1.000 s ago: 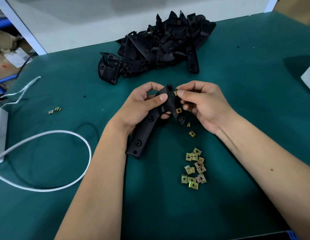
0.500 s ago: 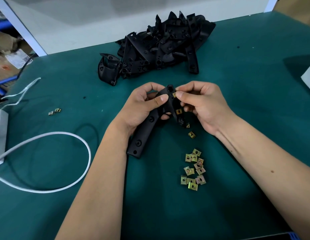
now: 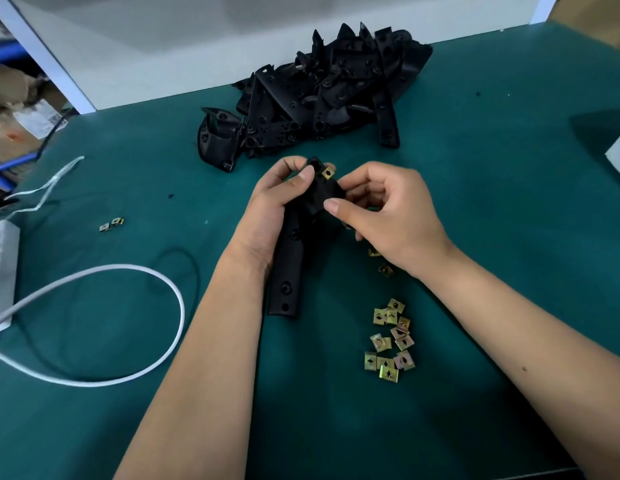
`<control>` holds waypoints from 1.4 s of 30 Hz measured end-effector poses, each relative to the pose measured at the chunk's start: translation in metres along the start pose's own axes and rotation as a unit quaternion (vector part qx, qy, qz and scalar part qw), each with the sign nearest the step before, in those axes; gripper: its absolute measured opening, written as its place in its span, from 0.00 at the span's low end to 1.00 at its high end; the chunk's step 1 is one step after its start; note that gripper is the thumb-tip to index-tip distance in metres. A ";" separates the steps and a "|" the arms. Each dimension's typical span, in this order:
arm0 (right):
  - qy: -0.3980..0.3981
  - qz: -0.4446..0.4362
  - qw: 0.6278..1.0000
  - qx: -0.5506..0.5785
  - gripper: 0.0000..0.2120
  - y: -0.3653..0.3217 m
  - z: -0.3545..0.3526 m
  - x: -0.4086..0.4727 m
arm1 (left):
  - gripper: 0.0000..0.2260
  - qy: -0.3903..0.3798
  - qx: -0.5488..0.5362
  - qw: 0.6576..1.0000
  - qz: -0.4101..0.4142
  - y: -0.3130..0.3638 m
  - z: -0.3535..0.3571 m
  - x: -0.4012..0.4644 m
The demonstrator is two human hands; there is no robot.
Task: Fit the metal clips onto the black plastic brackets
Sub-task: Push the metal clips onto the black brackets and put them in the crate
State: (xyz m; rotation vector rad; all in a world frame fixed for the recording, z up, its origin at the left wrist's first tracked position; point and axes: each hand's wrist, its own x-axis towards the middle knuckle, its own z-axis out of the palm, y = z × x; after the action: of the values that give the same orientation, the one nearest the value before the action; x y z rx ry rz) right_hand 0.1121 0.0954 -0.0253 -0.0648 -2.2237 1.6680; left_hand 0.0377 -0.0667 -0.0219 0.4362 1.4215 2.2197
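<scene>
Black plastic fills my left hand (image 3: 267, 216): its fingers curl round the bracket (image 3: 294, 258) above the counter's (image 3: 509, 202) middle, one brass clip (image 3: 327, 173) seated at its top end. My right hand (image 3: 388, 216) pinches the bracket's side. Loose clips (image 3: 390, 337) lie toward the near edge, spare brackets (image 3: 319, 95) heaped by the far edge.

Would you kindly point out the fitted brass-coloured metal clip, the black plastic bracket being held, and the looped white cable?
brass-coloured metal clip (image 3: 327, 173): head view, its flat face.
black plastic bracket (image 3: 288, 271): head view, its long lower arm.
white cable (image 3: 178, 299): head view, the loop's right bend.
</scene>
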 end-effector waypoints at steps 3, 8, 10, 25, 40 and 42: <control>0.003 -0.021 1.000 -0.018 0.09 -0.002 0.001 -0.001 | 0.06 -0.003 0.002 1.000 0.008 -0.001 -0.001 0.000; 0.012 -0.038 0.999 -0.025 0.09 -0.002 0.003 -0.002 | 0.06 -0.007 0.018 1.000 -0.001 -0.001 -0.003 0.000; 0.014 -0.040 0.999 -0.020 0.09 -0.003 0.003 -0.002 | 0.05 -0.009 0.011 1.000 -0.005 -0.001 -0.002 -0.001; 0.018 -0.050 0.999 -0.012 0.07 -0.006 0.004 -0.001 | 0.06 0.011 0.008 1.000 0.027 -0.003 -0.001 0.001; 0.050 -0.075 0.992 -0.091 0.11 -0.009 0.008 -0.005 | 0.07 0.015 0.050 0.995 0.080 -0.001 -0.004 0.002; 0.067 -0.075 0.989 -0.106 0.11 -0.009 0.009 -0.005 | 0.06 0.023 0.049 0.995 0.081 -0.001 -0.003 0.002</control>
State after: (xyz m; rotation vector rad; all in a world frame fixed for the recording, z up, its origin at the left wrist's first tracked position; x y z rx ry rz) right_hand 0.1154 0.0830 -0.0202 -0.0594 -2.2348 1.3060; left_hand 0.0351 -0.0674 -0.0241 0.5548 1.5745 2.3062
